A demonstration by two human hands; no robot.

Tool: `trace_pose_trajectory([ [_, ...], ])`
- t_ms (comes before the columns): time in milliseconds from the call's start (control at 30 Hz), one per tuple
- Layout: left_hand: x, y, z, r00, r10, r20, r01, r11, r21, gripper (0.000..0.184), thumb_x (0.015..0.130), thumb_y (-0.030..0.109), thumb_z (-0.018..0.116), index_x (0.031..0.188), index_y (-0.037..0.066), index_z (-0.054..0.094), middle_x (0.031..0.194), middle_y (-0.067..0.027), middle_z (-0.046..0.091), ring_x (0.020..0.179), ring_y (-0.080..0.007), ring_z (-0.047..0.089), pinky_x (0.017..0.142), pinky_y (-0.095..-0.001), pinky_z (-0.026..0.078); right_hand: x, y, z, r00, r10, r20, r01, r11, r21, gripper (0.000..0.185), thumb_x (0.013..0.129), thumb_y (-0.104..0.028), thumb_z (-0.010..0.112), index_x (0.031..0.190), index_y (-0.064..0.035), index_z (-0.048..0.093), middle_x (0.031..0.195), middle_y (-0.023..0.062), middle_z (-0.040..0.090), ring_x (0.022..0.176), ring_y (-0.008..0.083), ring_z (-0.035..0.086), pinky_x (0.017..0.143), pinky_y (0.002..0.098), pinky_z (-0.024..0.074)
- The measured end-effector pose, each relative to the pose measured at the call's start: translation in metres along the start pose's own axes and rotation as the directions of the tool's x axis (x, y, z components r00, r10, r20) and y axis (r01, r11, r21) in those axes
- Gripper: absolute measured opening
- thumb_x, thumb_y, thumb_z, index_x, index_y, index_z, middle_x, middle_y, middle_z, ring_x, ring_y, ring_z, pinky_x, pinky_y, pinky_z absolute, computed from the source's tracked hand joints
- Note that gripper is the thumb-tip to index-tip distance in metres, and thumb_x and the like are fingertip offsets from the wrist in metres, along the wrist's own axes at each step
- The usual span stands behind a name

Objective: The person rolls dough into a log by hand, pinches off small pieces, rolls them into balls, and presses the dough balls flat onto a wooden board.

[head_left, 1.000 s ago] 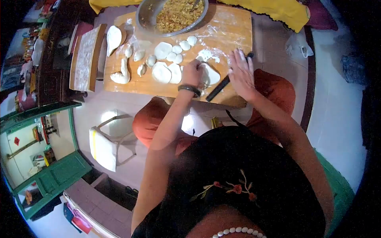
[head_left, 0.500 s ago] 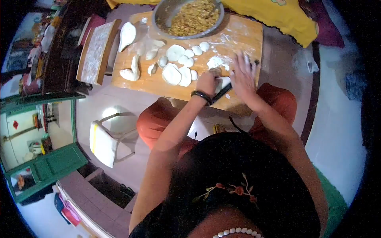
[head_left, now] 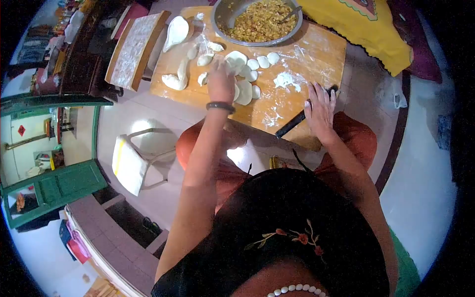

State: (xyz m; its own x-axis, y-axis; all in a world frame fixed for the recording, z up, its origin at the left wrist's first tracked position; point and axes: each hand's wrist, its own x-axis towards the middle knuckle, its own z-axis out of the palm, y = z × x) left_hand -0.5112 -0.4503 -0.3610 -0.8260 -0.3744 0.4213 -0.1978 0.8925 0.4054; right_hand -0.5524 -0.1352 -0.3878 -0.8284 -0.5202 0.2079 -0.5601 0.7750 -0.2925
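My left hand (head_left: 221,84), with a dark bangle at the wrist, is over the group of flat dough rounds (head_left: 244,93). Its fingers are blurred, and whatever may be in them cannot be made out. On the right part of the wooden board, my right hand (head_left: 320,110) lies across a dark rolling pin (head_left: 292,123), fingers stretched out and floury. The pin slants toward the board's front edge, partly covered by the hand. Small dough pieces (head_left: 263,62) sit right of the rounds. White flour (head_left: 287,80) is heaped beyond the pin.
A metal bowl (head_left: 214,24) of chopped filling stands at the board's (head_left: 316,54) far edge, a utensil inside it. Larger dough lumps (head_left: 176,33) lie at the left. A floured wooden panel (head_left: 134,54) stands beside the board, and a folding chair (head_left: 129,166) is on the floor.
My left hand has moved left from the rolling pin to the dough rounds. The dough beside the pin is gone from there. My right hand stays on the pin. The view has shifted slightly.
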Motion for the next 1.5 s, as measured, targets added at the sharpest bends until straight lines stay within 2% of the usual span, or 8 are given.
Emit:
trace_pose_trajectory([
  [100,-0.008,0.03,0.005,0.969,-0.014,0.247,0.027,0.998,-0.052,0.025,0.084,0.012,0.066,0.109,0.005,0.067,0.109,-0.0158,0.067,0.097,-0.037,0.062,0.083,-0.0459,0.05,0.008,0.004,-0.001,1.0,-0.018,-0.024,0.019,0.999,0.039,0.043,0.084,-0.019,0.06,0.122,-0.0003,0.053,0.132,0.0166,0.049,0.124,0.0349,0.043,0.11,0.0499,0.0248],
  [233,0.016,0.061,0.061,0.932,0.323,0.164,-0.294,0.939,-0.178,0.02,0.083,0.01,0.062,0.102,0.006,0.067,0.105,-0.0148,0.068,0.096,-0.0377,0.063,0.083,-0.046,0.05,0.024,0.018,0.012,0.99,-0.053,-0.129,0.06,0.997,0.051,0.03,0.081,-0.02,0.063,0.102,0.0008,0.059,0.124,0.0175,0.051,0.114,0.0349,0.047,0.101,0.0488,0.032],
  [367,0.043,0.071,0.1,0.903,0.149,0.403,-0.197,0.977,0.078,0.035,0.078,0.034,0.072,0.103,0.011,0.068,0.107,-0.0142,0.067,0.101,-0.0349,0.062,0.087,-0.0483,0.046,0.031,0.03,0.01,0.994,-0.041,-0.102,0.044,0.999,0.027,0.026,0.078,-0.017,0.062,0.096,0.0017,0.061,0.123,0.0175,0.052,0.116,0.0353,0.046,0.099,0.0475,0.0344],
  [767,0.023,0.079,0.104,0.939,0.253,0.232,-0.25,0.967,-0.04,0.035,0.075,0.021,0.074,0.106,0.01,0.061,0.097,-0.0149,0.065,0.093,-0.0346,0.062,0.085,-0.0451,0.045,0.063,0.011,0.014,0.979,-0.204,-0.005,0.203,0.975,0.085,0.051,0.085,-0.016,0.06,0.133,-0.0018,0.051,0.14,0.0153,0.049,0.126,0.0337,0.046,0.108,0.048,0.0332],
  [900,0.015,0.082,0.074,0.971,0.097,0.218,-0.004,0.919,-0.393,0.036,0.075,0.004,0.07,0.109,0.004,0.061,0.098,-0.0175,0.067,0.088,-0.0378,0.065,0.076,-0.0433,0.053,0.051,-0.017,0.0,0.896,-0.414,0.161,0.388,0.906,0.169,0.048,0.086,-0.019,0.059,0.13,-0.0024,0.053,0.139,0.0146,0.05,0.128,0.0342,0.046,0.111,0.0473,0.0319],
  [1100,-0.015,0.067,0.046,0.832,-0.087,0.547,0.515,0.486,-0.706,0.035,0.081,-0.001,0.069,0.115,0.0,0.064,0.087,-0.0048,0.068,0.077,-0.0122,0.062,0.07,-0.0278,0.051,0.024,0.032,0.003,0.842,-0.526,0.123,0.465,0.821,0.332,0.045,0.083,-0.015,0.056,0.127,-0.0053,0.056,0.134,0.0144,0.054,0.124,0.0335,0.048,0.11,0.0478,0.033],
  [1267,-0.045,0.071,0.069,0.808,0.085,0.582,0.455,0.538,-0.71,0.027,0.085,0.002,0.066,0.112,0.002,0.066,0.081,-0.0013,0.064,0.07,-0.0109,0.057,0.065,-0.0279,0.048,0.033,0.033,-0.002,0.983,-0.181,0.012,0.18,0.982,0.06,0.053,0.079,-0.008,0.059,0.131,-0.0023,0.052,0.139,0.015,0.045,0.127,0.0328,0.042,0.105,0.0477,0.0314],
  [1500,-0.03,0.099,0.091,0.734,0.384,0.56,-0.097,0.876,-0.473,0.027,0.077,0.005,0.067,0.104,0.002,0.067,0.093,-0.022,0.067,0.083,-0.0385,0.065,0.074,-0.0415,0.051,0.063,0.001,0.016,0.999,-0.003,0.032,0.005,0.998,-0.056,0.073,0.078,-0.008,0.061,0.148,-0.0076,0.037,0.149,0.0148,0.039,0.129,0.0334,0.041,0.106,0.0453,0.0319],
])
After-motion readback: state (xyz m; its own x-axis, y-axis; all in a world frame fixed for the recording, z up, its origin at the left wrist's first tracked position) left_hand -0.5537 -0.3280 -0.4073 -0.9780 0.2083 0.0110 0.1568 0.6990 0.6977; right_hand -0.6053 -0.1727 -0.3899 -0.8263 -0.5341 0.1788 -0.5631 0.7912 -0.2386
